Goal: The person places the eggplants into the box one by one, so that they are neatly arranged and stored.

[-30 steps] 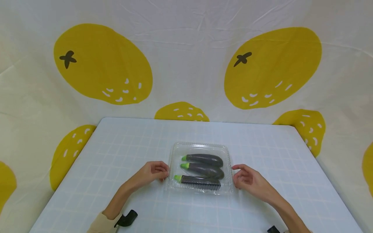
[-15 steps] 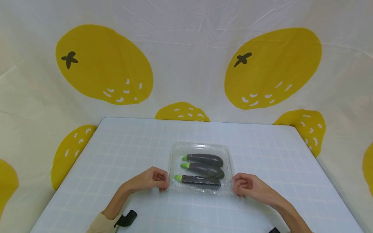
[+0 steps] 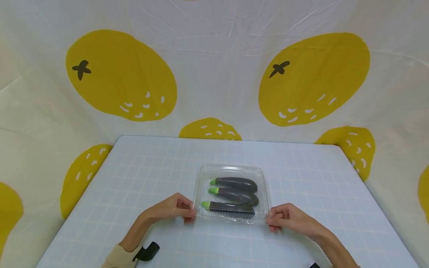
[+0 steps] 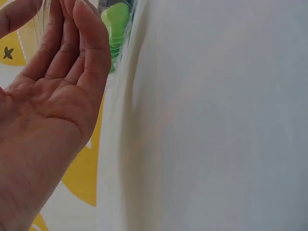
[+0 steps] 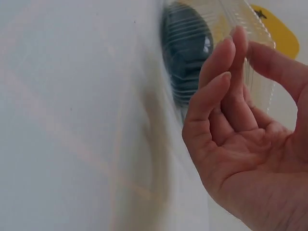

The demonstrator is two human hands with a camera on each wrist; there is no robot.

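A clear plastic clamshell container (image 3: 231, 169) lies on the table with its lid down. Three dark eggplants (image 3: 236, 184) with green stem ends are side by side inside it. My left hand (image 3: 174, 208) pinches the container's near left corner between thumb and fingers. At the near right corner, my right hand (image 3: 291, 219) pinches the rim the same way. The left wrist view has a green stem end (image 4: 115, 24) just beyond the curled fingers (image 4: 91, 43). Through the ribbed wall in the right wrist view shows one dark eggplant (image 5: 185, 53), next to my thumb and fingertips.
The table (image 3: 151, 160) wears a pale blue checked cover. Behind it hangs a white cloth (image 3: 218, 85) printed with large yellow fruit shapes. A black strap-like device (image 3: 147, 251) sits at the left wrist, by a beige sleeve (image 3: 122, 257).
Both hands have slid toward me along the container's sides to its near corners. The right fingers have closed onto the rim. The container has stayed about where it was.
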